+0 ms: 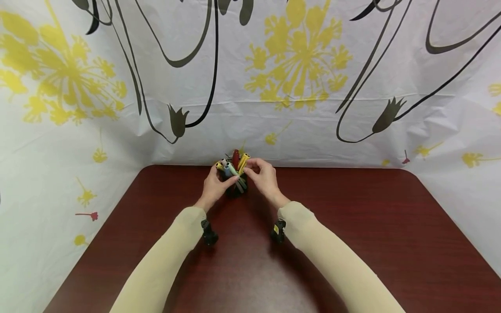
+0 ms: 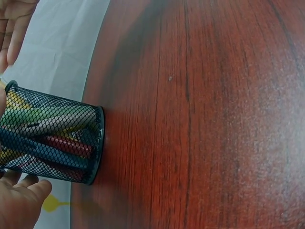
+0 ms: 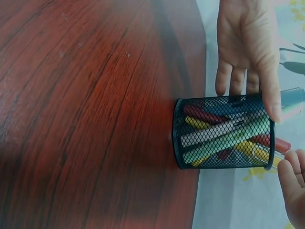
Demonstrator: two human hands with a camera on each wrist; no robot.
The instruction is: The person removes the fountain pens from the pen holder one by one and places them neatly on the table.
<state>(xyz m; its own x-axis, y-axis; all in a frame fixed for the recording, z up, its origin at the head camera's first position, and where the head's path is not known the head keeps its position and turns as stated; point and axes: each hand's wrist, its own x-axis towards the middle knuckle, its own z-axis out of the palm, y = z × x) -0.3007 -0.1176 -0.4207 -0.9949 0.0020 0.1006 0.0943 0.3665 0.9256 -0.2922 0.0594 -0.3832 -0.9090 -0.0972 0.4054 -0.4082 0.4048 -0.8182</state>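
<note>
A black mesh pen cup (image 3: 224,131) full of colored markers stands upright near the table's far edge. My left hand (image 1: 213,188) grips it by the rim, thumb in front and the other fingers behind, as the right wrist view shows. Yellow markers (image 1: 242,163) lean out on the cup's right side. Thumb and forefinger of my right hand (image 1: 265,177) pinch at these yellow markers; the exact contact is small. A red marker (image 1: 235,157) rises at the back, and a pale green marker (image 1: 232,168) leans at the front.
The dark red wooden table (image 1: 250,269) spreads out toward me and to both sides. Behind it hangs a white cloth (image 1: 305,130) with yellow flowers and grey stems, close behind the cup. Black wrist cameras (image 1: 210,234) hang under both sleeves.
</note>
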